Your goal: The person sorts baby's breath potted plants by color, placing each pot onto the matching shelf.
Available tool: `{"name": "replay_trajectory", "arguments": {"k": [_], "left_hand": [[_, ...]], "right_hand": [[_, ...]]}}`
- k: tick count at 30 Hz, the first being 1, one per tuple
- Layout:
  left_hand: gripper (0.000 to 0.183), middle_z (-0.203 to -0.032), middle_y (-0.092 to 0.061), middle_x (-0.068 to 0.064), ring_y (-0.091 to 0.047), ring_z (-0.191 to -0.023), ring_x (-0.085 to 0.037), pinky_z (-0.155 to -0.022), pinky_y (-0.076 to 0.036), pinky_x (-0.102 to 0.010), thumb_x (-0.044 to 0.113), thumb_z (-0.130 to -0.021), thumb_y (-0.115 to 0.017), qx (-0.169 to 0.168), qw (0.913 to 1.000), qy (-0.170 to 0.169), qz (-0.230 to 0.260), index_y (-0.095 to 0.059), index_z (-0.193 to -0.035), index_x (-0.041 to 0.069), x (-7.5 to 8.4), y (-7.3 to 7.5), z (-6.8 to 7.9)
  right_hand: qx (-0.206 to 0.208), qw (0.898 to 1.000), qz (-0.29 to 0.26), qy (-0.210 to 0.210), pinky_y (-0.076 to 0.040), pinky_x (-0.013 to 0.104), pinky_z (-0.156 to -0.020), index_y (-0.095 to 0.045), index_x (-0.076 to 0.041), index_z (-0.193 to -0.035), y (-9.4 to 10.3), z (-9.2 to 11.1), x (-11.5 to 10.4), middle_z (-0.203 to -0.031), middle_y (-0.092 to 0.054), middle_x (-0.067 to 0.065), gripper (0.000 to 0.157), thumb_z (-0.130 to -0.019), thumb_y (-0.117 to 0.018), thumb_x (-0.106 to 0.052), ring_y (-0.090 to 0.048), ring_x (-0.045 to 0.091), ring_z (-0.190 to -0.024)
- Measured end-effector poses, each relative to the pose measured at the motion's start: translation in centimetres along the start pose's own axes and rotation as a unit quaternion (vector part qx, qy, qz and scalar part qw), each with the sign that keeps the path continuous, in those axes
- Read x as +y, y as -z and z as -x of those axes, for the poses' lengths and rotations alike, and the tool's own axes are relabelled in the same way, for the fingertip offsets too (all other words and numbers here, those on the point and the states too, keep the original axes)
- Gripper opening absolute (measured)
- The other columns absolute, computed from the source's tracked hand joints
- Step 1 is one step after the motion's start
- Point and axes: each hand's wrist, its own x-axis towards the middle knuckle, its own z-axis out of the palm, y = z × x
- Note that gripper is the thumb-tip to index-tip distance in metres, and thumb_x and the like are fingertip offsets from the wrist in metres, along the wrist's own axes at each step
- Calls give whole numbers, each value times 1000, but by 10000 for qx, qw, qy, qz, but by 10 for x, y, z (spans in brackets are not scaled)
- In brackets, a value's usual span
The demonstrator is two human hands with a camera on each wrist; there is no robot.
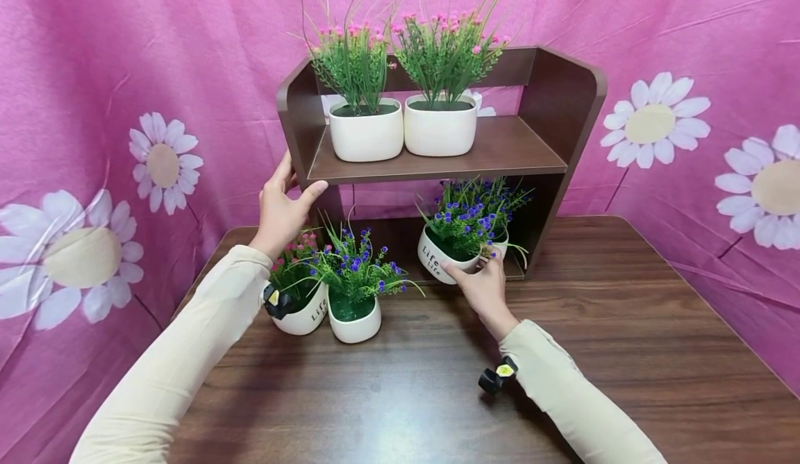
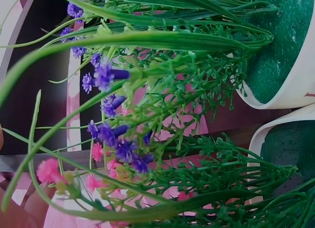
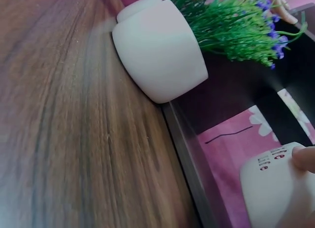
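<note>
Purple-flower pot (image 1: 445,259) sits tilted at the front edge of the lower level of the brown shelf (image 1: 565,110), and our right hand (image 1: 482,285) grips it: the fingers curl around its white side and rim. In the right wrist view, one fingertip (image 3: 304,158) presses the pot wall beside the printed word "Life". A second white pot (image 1: 500,245) with purple flowers stands just behind it, touching or nearly touching; we cannot tell which.

Our left hand (image 1: 282,207) holds the left side panel of the shelf, with the thumb on the front edge just under the upper board and the fingers around the outer side.

Below this left hand, two more pots stand on the wooden table (image 1: 625,325), in front of the shelf and to its left. One has pink flowers (image 1: 301,304), and the other has purple flowers (image 1: 355,311); they touch each other. In the left wrist view, their green leaves and small blossoms fill almost the whole picture.

On the upper board, two white pots with tall grass and pink blossoms stand side by side, the left one (image 1: 365,129) and the right one (image 1: 440,125), close together. Behind everything hangs a pink cloth (image 1: 94,68) printed with white daisies.
</note>
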Motion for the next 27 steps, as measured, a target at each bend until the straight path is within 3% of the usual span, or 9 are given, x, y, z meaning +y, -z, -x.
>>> {"name": "replay_trajectory", "arguments": {"k": [4,12,19,27], "left_hand": [[71,-138,-49,-21,-53,-122,-38,-106,-40,-42,6,-86,-70,-4,10000,19,23,-35,-147,3,0,0,0],[71,-138,-49,-21,-53,-122,-38,-106,-39,-42,6,-86,-71,12,10000,19,31,-35,-147,2,-1,0,0],[70,-138,-50,-21,-53,-122,-38,-106,-40,-42,6,-86,-71,32,10000,-48,26,-36,-147,2,-1,0,0],[70,-138,-49,-22,-53,-122,-39,-106,-40,-42,4,-86,-71,22,9999,-94,88,-36,-146,1,-1,-1,0]], "right_hand": [[228,9996,102,153,-42,43,-98,-42,6,-128,-14,-2,2,-125,-51,22,80,-68,-86,-23,-53,36,-114],[489,9987,120,-71,-33,43,-105,-40,5,-127,-42,-7,5,-125,-44,23,80,-69,-86,-25,-42,35,-119],[1018,9941,-204,-307,-32,40,-106,-42,0,-124,-64,-10,5,-123,-43,19,74,-68,-86,-23,-42,32,-118],[1421,9890,-296,-283,-33,41,-105,-44,0,-123,-82,-12,10,-122,-44,18,76,-66,-87,-24,-42,33,-118]]}}
